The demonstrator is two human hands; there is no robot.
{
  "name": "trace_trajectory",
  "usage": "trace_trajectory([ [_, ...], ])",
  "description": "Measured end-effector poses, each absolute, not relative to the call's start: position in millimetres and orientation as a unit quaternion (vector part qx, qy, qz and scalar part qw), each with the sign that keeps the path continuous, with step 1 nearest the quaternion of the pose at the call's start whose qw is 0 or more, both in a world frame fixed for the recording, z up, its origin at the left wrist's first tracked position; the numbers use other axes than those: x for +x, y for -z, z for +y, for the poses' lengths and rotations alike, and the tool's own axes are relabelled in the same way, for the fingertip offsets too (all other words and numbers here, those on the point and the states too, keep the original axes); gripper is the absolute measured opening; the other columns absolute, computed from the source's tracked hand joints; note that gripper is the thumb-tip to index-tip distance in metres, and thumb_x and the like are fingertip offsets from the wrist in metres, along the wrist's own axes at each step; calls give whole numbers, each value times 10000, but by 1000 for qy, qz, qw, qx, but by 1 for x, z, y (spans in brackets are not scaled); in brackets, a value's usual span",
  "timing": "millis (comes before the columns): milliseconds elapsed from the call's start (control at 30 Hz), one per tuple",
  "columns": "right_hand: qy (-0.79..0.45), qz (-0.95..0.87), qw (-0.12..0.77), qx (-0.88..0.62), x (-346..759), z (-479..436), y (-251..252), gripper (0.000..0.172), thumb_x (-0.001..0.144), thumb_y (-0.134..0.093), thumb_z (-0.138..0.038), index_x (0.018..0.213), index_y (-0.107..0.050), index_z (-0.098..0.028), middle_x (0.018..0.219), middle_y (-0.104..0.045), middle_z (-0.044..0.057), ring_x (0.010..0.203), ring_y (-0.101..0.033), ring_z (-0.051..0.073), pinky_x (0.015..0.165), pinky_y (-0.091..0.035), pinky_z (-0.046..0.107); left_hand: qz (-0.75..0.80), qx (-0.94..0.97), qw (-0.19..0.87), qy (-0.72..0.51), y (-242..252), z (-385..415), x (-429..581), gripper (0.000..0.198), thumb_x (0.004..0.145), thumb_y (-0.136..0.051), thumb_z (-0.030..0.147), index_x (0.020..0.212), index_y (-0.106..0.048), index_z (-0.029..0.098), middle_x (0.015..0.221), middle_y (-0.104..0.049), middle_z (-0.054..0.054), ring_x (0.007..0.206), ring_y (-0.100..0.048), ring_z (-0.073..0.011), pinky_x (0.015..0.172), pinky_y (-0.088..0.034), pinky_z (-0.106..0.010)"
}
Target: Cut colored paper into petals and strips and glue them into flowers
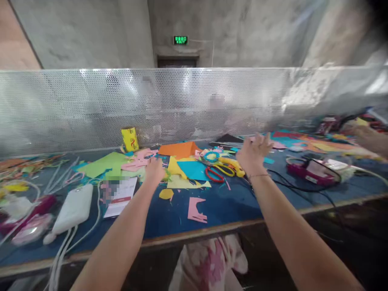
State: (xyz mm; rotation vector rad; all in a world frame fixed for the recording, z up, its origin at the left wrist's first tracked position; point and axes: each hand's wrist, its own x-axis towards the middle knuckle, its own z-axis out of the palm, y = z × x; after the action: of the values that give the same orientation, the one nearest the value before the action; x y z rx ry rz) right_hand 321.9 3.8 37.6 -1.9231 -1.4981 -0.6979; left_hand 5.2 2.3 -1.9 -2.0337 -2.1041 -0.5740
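My left hand is low over the paper scraps, beside a pink paper cutout. Its fingertips are blurred, so whether it pinches anything cannot be made out. My right hand is raised with its fingers spread and nothing visible in it. Just left of it lie a yellow hot glue gun and scissors with red and yellow handles. Between the hands are orange paper, blue paper and pale yellow paper. A notched pink scrap lies nearer the front edge.
A phone and a white power bank with cables lie at left. Green paper and a yellow packet are farther back. A perforated metal screen borders the table. At right are a purple device and another person's hand.
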Motion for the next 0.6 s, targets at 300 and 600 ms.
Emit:
trace_trajectory([
  [300,-95,-729,-2,-678,256,27,-20,284,601,-583,-155,861,-694,-129,881,-662,171,904,-600,300,750,-435,343,-398,-900,66,166,23,-2,60,337,816,-448,236,1119,-587,189,1169,-598,-79,1085,-513,-225,917,-397,-348],
  [600,-166,-720,173,-652,264,57,-6,117,629,-589,-221,551,-600,-134,686,-643,161,825,-606,320,735,-431,389,-424,-885,151,120,9,-15,80,275,806,-389,86,837,-657,141,788,-658,-139,897,-543,-275,777,-363,-390],
])
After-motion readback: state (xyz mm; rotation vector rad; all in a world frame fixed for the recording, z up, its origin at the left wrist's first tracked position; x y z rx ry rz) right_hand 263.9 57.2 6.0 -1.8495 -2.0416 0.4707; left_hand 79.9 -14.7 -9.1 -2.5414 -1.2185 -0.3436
